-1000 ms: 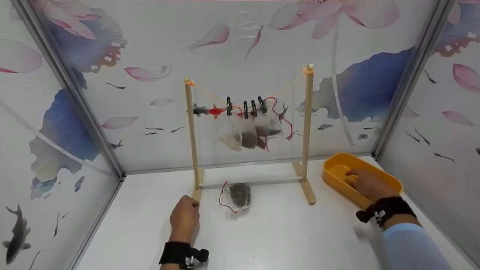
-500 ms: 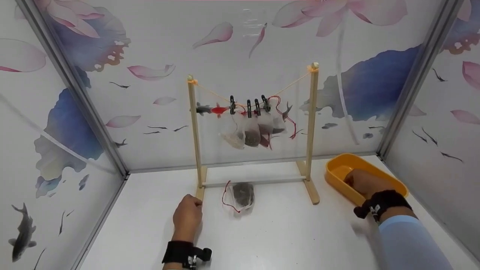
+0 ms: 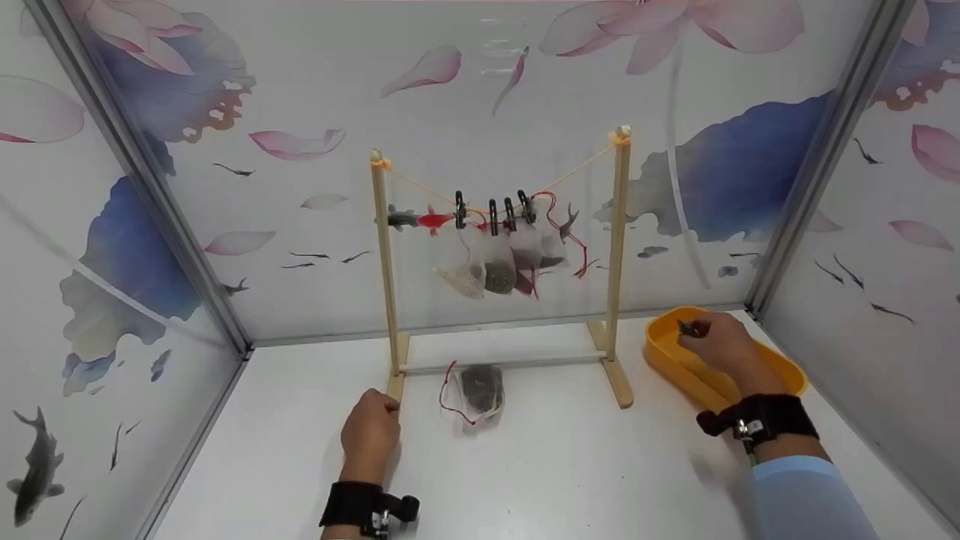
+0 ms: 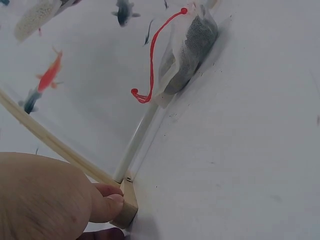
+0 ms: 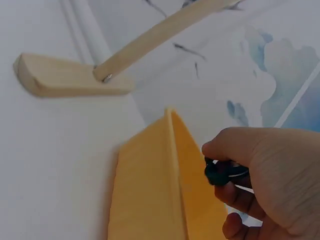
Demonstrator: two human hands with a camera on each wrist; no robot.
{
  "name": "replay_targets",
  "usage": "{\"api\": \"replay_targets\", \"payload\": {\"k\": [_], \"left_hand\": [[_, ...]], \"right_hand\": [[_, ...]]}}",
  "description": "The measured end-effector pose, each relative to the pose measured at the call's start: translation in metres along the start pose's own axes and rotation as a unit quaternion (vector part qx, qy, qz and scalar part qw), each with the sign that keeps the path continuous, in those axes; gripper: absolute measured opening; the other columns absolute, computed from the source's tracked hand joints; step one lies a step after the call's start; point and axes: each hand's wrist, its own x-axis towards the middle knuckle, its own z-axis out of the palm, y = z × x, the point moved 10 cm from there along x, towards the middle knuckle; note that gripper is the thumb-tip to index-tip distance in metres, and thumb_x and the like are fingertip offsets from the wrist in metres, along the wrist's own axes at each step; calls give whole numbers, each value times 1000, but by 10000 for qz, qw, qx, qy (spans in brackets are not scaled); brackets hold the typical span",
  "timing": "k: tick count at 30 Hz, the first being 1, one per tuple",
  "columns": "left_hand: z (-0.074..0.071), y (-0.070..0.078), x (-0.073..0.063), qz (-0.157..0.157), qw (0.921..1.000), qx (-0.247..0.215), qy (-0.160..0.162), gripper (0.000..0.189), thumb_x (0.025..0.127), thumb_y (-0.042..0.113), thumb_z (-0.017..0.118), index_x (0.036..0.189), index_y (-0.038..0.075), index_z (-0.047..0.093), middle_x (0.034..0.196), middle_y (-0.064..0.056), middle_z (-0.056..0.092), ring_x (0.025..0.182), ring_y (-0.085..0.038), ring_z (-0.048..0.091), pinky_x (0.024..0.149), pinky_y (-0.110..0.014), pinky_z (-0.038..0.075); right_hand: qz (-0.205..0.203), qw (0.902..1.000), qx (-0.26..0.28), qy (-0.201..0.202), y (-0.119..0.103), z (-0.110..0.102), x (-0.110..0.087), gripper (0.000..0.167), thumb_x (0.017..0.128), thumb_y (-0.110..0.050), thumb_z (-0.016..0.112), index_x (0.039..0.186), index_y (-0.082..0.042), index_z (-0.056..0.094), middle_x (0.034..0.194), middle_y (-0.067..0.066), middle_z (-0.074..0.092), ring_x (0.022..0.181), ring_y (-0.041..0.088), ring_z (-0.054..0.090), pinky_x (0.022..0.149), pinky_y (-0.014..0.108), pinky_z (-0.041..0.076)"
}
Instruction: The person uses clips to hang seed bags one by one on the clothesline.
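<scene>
My left hand (image 3: 371, 431) grips the front end of the left wooden foot (image 4: 128, 202) of a stand, thumb and fingers around it. My right hand (image 3: 720, 345) pinches a small dark clip (image 5: 220, 174) between thumb and fingers, over the yellow tray (image 3: 679, 379). On the table before the stand lies a white gauze drawstring bag (image 3: 480, 394) with dark filling and a red cord. Several black clips (image 3: 460, 210) hold similar filled bags (image 3: 499, 277) on the orange string (image 3: 581, 169) between the two posts.
The right wooden post (image 3: 616, 255) rises between the hanging bags and the tray. A white crossbar (image 3: 525, 361) joins the feet low down, behind the gauze bag. Printed panels (image 3: 315, 82) close off the back and both sides.
My right hand has reached down into the yellow tray and come up with the dark clip between its fingers. The left hand keeps its grip on the wooden foot.
</scene>
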Motion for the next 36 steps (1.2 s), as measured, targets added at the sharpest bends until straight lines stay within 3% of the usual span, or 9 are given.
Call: {"api": "replay_targets", "payload": {"k": [6, 10, 15, 18, 21, 25, 28, 32, 36], "left_hand": [[-5, 4, -3, -63, 9999, 107, 63, 11, 103, 2, 76, 111, 2, 84, 109, -12, 78, 102, -33, 78, 82, -47, 63], [-11, 16, -4, -58, 9998, 127, 155, 14, 105, 10, 77, 114, 2, 86, 109, -12, 77, 104, -34, 78, 83, -49, 64], [-18, 45, -8, 48, 9998, -84, 198, 17, 107, 18, 77, 116, 7, 86, 114, -10, 79, 110, -34, 78, 87, -51, 62], [-21, 65, -14, 220, 9993, -238, 185, 16, 108, 23, 77, 115, 11, 85, 116, -7, 81, 115, -34, 78, 91, -52, 62], [-21, 89, -22, 562, 9972, -466, 137, 20, 109, 31, 77, 113, 13, 86, 113, -4, 81, 106, -29, 78, 89, -49, 62], [-17, 122, -35, 1110, 9905, -806, -99, 33, 110, 45, 74, 116, 16, 88, 110, 0, 78, 89, -16, 69, 77, -38, 56], [-11, 143, -45, 1444, 9841, -968, -369, 46, 110, 58, 69, 123, 18, 86, 113, 2, 77, 90, -10, 65, 74, -31, 53], [-5, 160, -56, 1605, 9788, -1123, -590, 56, 108, 68, 66, 126, 17, 84, 118, 1, 76, 95, -12, 69, 78, -31, 56], [-4, 166, -62, 1487, 9794, -1226, -602, 61, 104, 71, 70, 122, 14, 85, 114, 1, 76, 94, -12, 69, 80, -34, 58]], "right_hand": [[-401, 9963, 659, 386, -66, 16, -8, 36, 111, -22, 76, 139, 0, 75, 135, 25, 76, 117, 35, 71, 95, 33, 64], [-519, 9946, 900, 56, -110, 45, -19, 31, 112, -21, 75, 138, -4, 76, 129, 20, 80, 113, 34, 79, 101, 45, 68], [-797, 9914, 941, -429, -155, 92, -33, 25, 108, -18, 81, 131, -11, 80, 113, 10, 82, 90, 21, 78, 87, 34, 70], [-1189, 9889, 830, -322, -178, 113, -42, 15, 103, -15, 86, 118, -13, 85, 103, 5, 82, 85, 17, 74, 82, 32, 69], [-1614, 9839, 741, -177, -198, 129, -54, 9, 100, -12, 88, 108, -14, 86, 98, 1, 82, 85, 14, 73, 80, 31, 68], [-2266, 9724, 555, -74, -223, 145, -70, 10, 98, -10, 90, 105, -16, 85, 98, -3, 82, 85, 9, 73, 78, 27, 67], [-2805, 9594, 282, 101, -241, 152, -81, 13, 96, -7, 92, 103, -15, 84, 96, -2, 82, 83, 8, 74, 75, 27, 65], [-3359, 9410, -85, 398, -258, 160, -96, 15, 93, -4, 93, 101, -14, 84, 94, 0, 82, 82, 10, 75, 73, 28, 65], [-3863, 9187, -370, 732, -269, 166, -108, 15, 92, -2, 93, 98, -12, 83, 91, 2, 81, 81, 11, 76, 71, 28, 65]]}}
